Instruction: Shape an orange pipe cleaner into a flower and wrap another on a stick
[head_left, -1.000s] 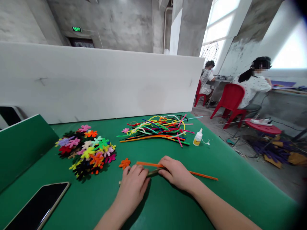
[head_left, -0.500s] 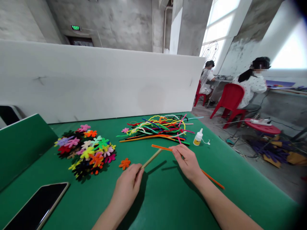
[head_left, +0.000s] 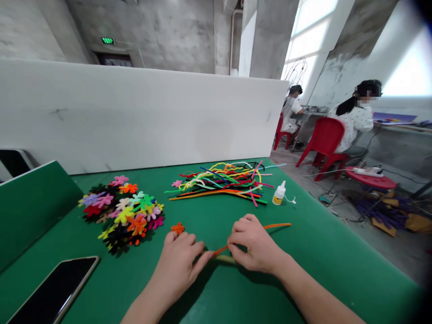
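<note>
**Now both hands meet low over the stick**

Lately raised and apart, the left hand (head_left: pixel 180 261) and right hand (head_left: pixel 254 245) are down on the table (head_left: pixel 337 252), pinching a stick (head_left: pixel 225 258) and an orange pipe cleaner (head_left: pixel 275 226) together; the winding looks begun; beyond lie the flower pile (head_left: pixel 124 213), pipe-cleaner heap (head_left: pixel 222 180), phone (head_left: pixel 50 292), glue bottle (head_left: pixel 278 194); nothing blocks.

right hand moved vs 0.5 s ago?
Yes. The right hand has dropped toward the near table edge, away from the glue bottle, and now meets the left hand over the wooden stick and orange pipe cleaner.
</note>
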Demonstrator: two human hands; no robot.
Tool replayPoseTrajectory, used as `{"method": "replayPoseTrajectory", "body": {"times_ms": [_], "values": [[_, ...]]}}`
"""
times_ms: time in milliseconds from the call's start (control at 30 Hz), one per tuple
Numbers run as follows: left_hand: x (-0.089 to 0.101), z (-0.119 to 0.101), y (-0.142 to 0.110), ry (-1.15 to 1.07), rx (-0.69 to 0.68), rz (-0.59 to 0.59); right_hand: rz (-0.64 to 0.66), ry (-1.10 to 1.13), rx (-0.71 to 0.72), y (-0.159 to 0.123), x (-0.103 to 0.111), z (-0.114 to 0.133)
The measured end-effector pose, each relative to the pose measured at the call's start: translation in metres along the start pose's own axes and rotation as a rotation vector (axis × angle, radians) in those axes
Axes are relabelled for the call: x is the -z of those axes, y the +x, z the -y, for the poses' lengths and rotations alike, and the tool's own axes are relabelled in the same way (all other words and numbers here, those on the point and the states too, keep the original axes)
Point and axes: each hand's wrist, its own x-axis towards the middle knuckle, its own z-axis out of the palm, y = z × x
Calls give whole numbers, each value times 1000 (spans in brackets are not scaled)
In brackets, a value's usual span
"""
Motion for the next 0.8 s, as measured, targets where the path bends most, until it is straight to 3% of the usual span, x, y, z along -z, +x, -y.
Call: {"method": "replayPoseTrajectory", "body": {"times_ms": [233, 467, 667, 800], "values": [[4, -3, 0, -319, -27, 182, 193, 322, 13, -2, -5, -6], [6, -10, -1, -556, -1, 266, 215, 568, -96, -2, 3, -3], [2, -11, -2, -797, 13, 271, 184, 642, -113, 0, 0, 0], [-3, -11, 0, -950, 62, 156, 124, 645, -85, 0, -2, 5]]}}
